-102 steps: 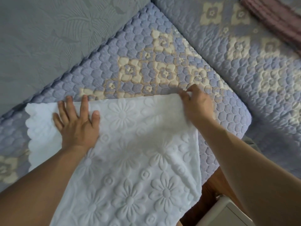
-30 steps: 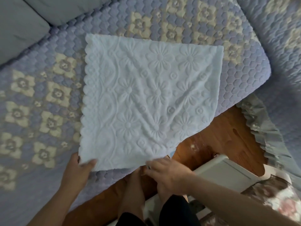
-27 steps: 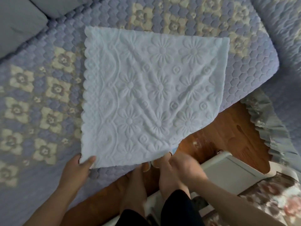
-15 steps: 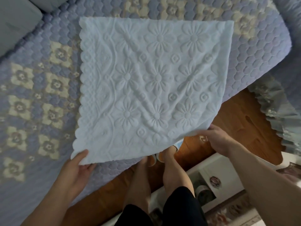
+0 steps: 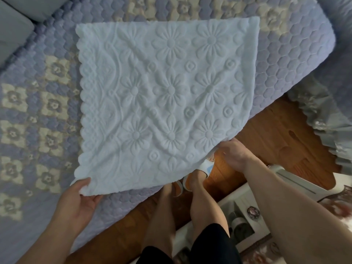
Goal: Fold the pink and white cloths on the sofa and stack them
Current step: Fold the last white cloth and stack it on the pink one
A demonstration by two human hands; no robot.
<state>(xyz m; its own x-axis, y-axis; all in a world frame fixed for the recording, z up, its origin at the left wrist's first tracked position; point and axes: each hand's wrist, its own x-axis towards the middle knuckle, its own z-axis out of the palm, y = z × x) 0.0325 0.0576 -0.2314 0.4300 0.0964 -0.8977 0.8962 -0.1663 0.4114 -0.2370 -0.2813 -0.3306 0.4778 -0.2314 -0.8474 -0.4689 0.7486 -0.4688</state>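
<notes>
A white cloth (image 5: pixel 163 96) with embossed flowers and a scalloped left edge lies folded on the sofa seat (image 5: pixel 38 111), which has a lilac quilted cover. Its near right part hangs past the seat's front edge. My left hand (image 5: pixel 80 202) pinches the near left corner, thumb on top. My right hand (image 5: pixel 233 155) holds the near right corner from below, fingers curled under the edge. No pink cloth is in view.
A grey back cushion (image 5: pixel 13 29) sits at the top left. Below the seat edge are a wooden floor (image 5: pixel 276 134), my legs and slippered feet (image 5: pixel 200 172), and a low white table (image 5: pixel 285 180) with small round objects. A frilled grey skirt (image 5: pixel 323 119) hangs at right.
My right hand has moved from the middle of the near edge to the near right corner and taken hold of it. My left hand has kept its grip on the near left corner.
</notes>
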